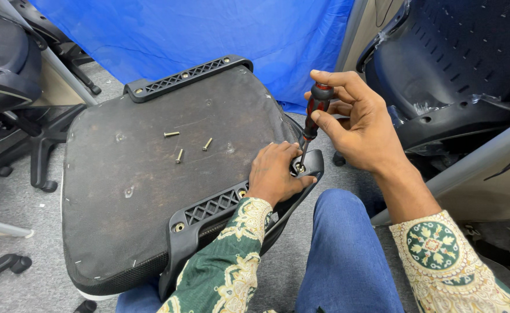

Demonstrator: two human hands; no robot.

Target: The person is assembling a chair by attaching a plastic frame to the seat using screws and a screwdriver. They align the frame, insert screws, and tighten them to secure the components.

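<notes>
An upturned chair seat [150, 174] rests across the person's lap, its flat underside facing up. Its long axis runs from lower left to upper right, and a black plastic bracket [220, 203] lies along its near edge, with a second bracket [188, 75] along the far edge.

The right hand [359, 124] is closed around the red and black handle of a screwdriver [312, 124]. The tool stands nearly upright, tilted slightly, its tip pointing down into a screw hole [299, 168] at the right end of the near bracket.

The left hand [275, 174] lies curled on that bracket end, fingers touching the hole's rim; it grips nothing that shows.

Three loose screws [179, 155] lie near the seat's middle, well apart from both hands.

Open grey floor [29, 278] lies to the left. Another chair [458, 75] crowds the right side, and a blue sheet [208, 29] hangs behind.
</notes>
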